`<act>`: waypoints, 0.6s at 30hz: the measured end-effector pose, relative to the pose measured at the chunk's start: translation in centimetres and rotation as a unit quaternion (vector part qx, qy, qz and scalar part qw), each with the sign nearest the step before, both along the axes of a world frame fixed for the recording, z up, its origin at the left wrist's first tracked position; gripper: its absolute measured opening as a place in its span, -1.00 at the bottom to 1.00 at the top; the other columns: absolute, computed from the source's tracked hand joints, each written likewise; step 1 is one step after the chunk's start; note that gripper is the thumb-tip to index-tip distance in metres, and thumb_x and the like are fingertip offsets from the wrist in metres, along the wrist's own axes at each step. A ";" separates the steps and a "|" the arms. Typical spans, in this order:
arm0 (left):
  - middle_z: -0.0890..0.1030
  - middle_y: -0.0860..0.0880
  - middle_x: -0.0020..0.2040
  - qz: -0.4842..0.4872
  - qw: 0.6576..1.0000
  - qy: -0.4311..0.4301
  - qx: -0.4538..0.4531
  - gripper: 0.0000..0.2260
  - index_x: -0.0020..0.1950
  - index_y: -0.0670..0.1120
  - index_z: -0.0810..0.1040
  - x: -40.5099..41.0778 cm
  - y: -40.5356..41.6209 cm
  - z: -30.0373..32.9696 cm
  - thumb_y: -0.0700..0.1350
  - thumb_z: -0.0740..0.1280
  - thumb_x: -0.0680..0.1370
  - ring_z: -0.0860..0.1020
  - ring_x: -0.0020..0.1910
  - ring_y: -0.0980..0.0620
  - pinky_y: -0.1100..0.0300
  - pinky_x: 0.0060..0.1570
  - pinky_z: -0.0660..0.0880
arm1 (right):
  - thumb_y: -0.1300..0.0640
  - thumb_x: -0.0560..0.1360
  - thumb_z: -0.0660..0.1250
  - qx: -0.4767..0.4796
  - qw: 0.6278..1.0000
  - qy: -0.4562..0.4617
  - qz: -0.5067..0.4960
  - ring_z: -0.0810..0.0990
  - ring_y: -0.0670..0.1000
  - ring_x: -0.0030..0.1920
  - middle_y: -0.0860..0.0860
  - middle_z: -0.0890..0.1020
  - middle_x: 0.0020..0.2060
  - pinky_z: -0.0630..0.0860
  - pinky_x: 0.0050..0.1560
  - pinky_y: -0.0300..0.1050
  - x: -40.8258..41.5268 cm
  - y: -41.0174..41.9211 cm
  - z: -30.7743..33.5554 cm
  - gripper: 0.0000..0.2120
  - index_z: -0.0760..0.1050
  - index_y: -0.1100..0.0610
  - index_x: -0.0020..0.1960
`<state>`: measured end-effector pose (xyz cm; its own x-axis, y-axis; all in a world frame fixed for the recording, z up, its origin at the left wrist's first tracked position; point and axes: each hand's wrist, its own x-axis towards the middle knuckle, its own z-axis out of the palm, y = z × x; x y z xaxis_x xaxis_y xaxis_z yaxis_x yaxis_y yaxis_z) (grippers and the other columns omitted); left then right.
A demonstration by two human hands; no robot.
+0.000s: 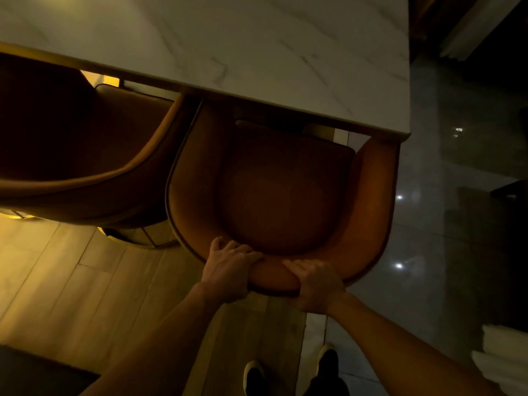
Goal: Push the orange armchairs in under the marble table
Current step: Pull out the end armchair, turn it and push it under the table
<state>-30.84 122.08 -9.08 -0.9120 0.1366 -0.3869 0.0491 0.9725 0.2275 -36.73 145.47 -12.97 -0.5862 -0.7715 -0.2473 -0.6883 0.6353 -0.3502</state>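
An orange armchair [285, 192] stands directly below me with the front of its seat tucked under the white marble table [257, 47], near the table's right corner. My left hand [228, 267] and my right hand [314, 284] both grip the top of its curved backrest, a hand's width apart. A second orange armchair [85, 144] stands to the left, touching or nearly touching the first, its front also under the table edge.
Pale wooden floorboards [71, 281] lie at the left, glossy dark tiles [457, 224] with light reflections at the right. My two shoes [291, 372] show at the bottom. Something white [503, 355] is at the lower right edge.
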 end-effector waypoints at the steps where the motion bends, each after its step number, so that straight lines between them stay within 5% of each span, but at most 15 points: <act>1: 0.41 0.17 0.37 -0.001 1.000 0.004 -0.001 -0.36 0.41 0.29 0.26 0.0 0.0 -0.1 0.23 0.39 0.36 0.31 0.37 0.00 -0.24 0.36 0.05 | -0.39 0.33 0.29 -0.004 1.000 0.003 -0.002 0.63 0.13 -0.02 0.10 0.64 0.09 0.57 0.02 0.03 0.0 0.0 0.1 -0.20 0.40 0.13 0.38; 7: 0.43 0.18 0.37 0.013 1.000 0.018 -0.001 -0.38 0.39 0.27 0.32 0.4 0.3 -0.1 0.21 0.41 0.35 0.31 0.40 0.03 -0.22 0.36 0.04 | -0.44 0.32 0.13 -0.007 1.000 -0.004 -0.015 0.62 0.15 0.02 0.11 0.63 0.13 0.56 0.04 0.07 0.2 -0.2 0.6 -0.14 0.40 0.13 0.40; 18: 0.48 0.18 0.29 0.033 0.998 0.048 -0.006 -0.42 0.33 0.27 0.39 0.8 0.7 -0.5 0.22 0.39 0.32 0.38 0.32 0.03 -0.12 0.32 0.07 | -0.48 0.33 0.17 -0.014 0.998 0.024 -0.047 0.64 0.06 -0.03 0.00 0.65 0.08 0.57 -0.03 -0.01 0.8 -0.3 0.4 -0.21 0.39 0.00 0.38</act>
